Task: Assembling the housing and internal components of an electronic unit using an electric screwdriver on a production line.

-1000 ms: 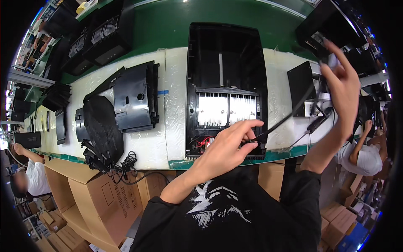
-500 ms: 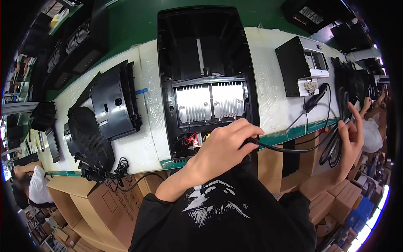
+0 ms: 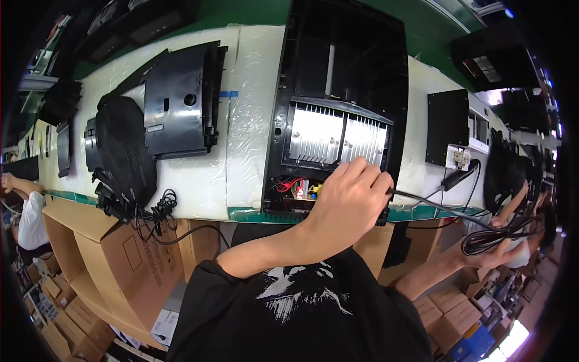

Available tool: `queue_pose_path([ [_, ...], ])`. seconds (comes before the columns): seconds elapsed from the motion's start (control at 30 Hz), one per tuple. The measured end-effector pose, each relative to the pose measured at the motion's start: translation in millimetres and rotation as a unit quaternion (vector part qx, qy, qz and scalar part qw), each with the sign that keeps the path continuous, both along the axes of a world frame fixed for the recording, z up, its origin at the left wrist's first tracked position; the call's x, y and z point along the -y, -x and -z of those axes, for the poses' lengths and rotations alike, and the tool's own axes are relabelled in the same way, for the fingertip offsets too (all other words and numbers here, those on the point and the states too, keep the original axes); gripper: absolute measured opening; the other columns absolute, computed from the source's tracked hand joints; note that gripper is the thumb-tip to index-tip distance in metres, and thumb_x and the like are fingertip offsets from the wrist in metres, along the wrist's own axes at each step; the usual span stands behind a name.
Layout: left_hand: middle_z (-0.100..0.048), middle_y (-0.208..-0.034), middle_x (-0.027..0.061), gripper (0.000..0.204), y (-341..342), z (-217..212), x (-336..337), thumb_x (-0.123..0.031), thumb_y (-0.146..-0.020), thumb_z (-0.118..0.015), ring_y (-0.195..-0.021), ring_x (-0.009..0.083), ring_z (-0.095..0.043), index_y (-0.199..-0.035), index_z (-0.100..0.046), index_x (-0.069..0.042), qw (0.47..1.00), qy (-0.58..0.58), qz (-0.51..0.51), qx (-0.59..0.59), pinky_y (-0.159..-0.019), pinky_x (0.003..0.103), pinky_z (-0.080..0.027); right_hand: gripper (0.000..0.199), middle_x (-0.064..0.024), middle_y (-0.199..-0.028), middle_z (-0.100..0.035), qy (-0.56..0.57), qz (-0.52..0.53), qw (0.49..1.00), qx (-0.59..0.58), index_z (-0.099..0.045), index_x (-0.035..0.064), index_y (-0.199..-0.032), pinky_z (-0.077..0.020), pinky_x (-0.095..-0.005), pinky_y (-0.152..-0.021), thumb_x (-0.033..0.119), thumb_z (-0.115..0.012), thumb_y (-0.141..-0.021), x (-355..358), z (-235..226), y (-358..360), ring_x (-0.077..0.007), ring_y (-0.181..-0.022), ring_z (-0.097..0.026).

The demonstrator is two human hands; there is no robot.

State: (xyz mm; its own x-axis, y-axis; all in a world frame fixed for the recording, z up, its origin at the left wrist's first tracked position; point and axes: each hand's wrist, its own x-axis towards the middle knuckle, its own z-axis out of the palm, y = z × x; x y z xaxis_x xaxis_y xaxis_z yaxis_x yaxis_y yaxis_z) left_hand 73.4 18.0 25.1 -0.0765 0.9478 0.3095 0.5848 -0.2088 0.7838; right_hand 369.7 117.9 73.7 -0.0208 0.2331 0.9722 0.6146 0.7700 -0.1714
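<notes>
my left hand pinches the black cable in its fingers over the open housing, probably steadying its end. my right hand supports the coil, fingers' closure unclear, likely so slack won't snag.

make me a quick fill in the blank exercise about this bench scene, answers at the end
The loops of black cable lie at the person's ____ hand.
Inside the black housing, ____ finned metal blocks sit side by side.
The thin wires below those blocks are coloured ____.
A short strip of tape by the white mat's seam is ____.

Missing words: right; two; red; blue
</notes>
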Motion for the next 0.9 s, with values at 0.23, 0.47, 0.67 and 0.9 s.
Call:
queue_pose_path([
  [0.23, -0.054, -0.082, 0.0067, 0.015, 12, 1, 7, -0.008, -0.077, -0.064, -0.083, 0.0246, -0.05, -0.09, -0.058, -0.003, 0.979, 0.065, 0.147, 0.124, -0.07, 0.034, -0.045, 0.035, -0.0156, -0.104, -0.058, 0.413, -0.013, 0.832, -0.369, -0.043, -0.0012, -0.122, -0.0493, -0.0322, -0.081, 0.014, -0.05, -0.092, 97, 100, 15, -0.0209, -0.085, -0.059],
  [0.47, -0.052, -0.08, 0.004, 0.018, 9, 4, 5, -0.008, -0.077, -0.064, -0.079, 0.0235, -0.049, -0.094, -0.058, -0.007, 0.986, 0.059, 0.152, 0.044, -0.067, 0.031, -0.044, 0.025, -0.0118, -0.087, -0.063, 0.792, -0.099, 0.421, -0.431, -0.054, -0.0027, -0.106, -0.0502, -0.0298, -0.071, 0.016, -0.049, -0.091, 183, 138, 62, -0.0203, -0.069, -0.061],
  [0.67, -0.053, -0.081, 0.0055, 0.021, 8, -2, 3, -0.012, -0.077, -0.066, -0.078, 0.0226, -0.052, -0.095, -0.058, -0.006, 0.988, 0.103, 0.113, 0.008, -0.065, 0.032, -0.045, 0.031, -0.0153, -0.102, -0.052, 0.462, -0.03, 0.885, 0.042, -0.055, -0.0009, -0.099, -0.0413, -0.0364, -0.083, 0.019, -0.067, -0.079, 115, 70, 107, -0.0248, -0.094, -0.052],
  [0.9, -0.057, -0.08, 0.0108, 0.022, 9, 4, 6, -0.011, -0.079, -0.064, -0.073, 0.0277, -0.058, -0.098, -0.058, -0.003, 0.976, 0.117, 0.1, 0.155, -0.064, 0.035, -0.047, 0.019, -0.0061, -0.078, -0.055, 0.733, -0.207, 0.646, -0.052, -0.049, -0.0011, -0.074, -0.0394, -0.0231, -0.064, 0.008, -0.063, -0.083, 71, 50, 108, -0.0114, -0.068, -0.049],
])
